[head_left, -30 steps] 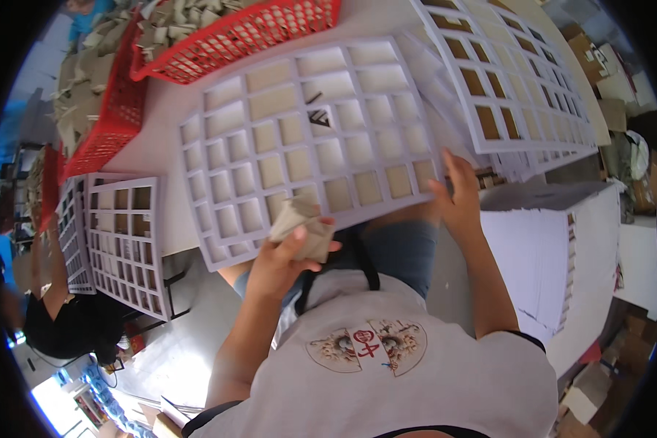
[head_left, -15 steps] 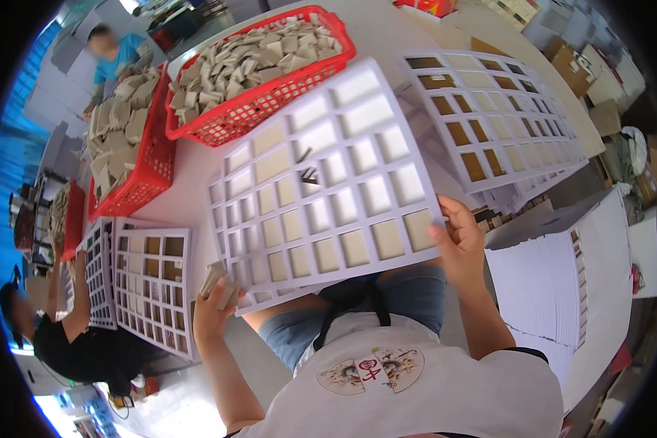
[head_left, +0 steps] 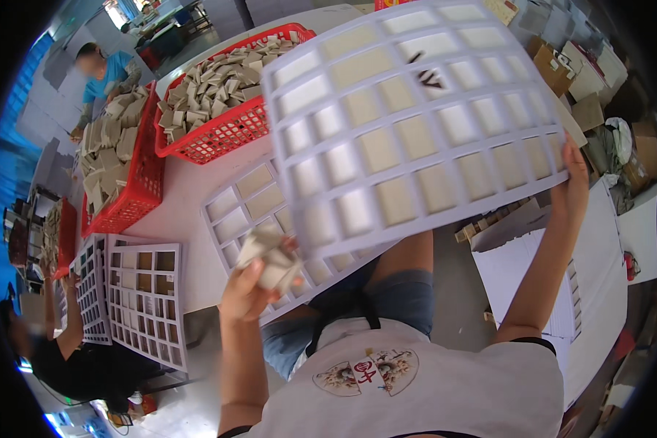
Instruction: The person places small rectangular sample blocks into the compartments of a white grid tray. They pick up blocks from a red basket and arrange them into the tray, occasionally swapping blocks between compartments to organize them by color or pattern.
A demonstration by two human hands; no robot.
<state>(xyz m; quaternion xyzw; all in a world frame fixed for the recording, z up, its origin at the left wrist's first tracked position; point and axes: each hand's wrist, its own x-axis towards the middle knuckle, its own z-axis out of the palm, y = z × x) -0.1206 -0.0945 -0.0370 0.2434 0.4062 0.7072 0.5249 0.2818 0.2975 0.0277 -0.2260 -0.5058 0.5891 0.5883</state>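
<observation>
A white grid tray (head_left: 425,219) is raised and tilted before me, with beige pads in some cells, white in others, and dark marks near its far side. My right hand (head_left: 573,179) is closed on its right edge. My left hand (head_left: 244,293) grips several small beige cardboard pieces (head_left: 270,259), slightly blurred, beside the tray's near left corner. Whether those fingers also touch the tray, I cannot tell. Below it, a second grid tray (head_left: 216,235) lies on the white table (head_left: 190,212), partly covered.
Two red baskets (head_left: 219,135) full of beige pieces stand at the far left. More grid trays (head_left: 147,303) lean at the left, near a person in black (head_left: 80,358). Another person in blue (head_left: 109,77) works beyond. White sheets (head_left: 522,281) are stacked at right.
The upper tray has been lifted and shifted right and away, uncovering the tray below. My right hand has moved right and up with it; my left hand has come rightward with the pieces.
</observation>
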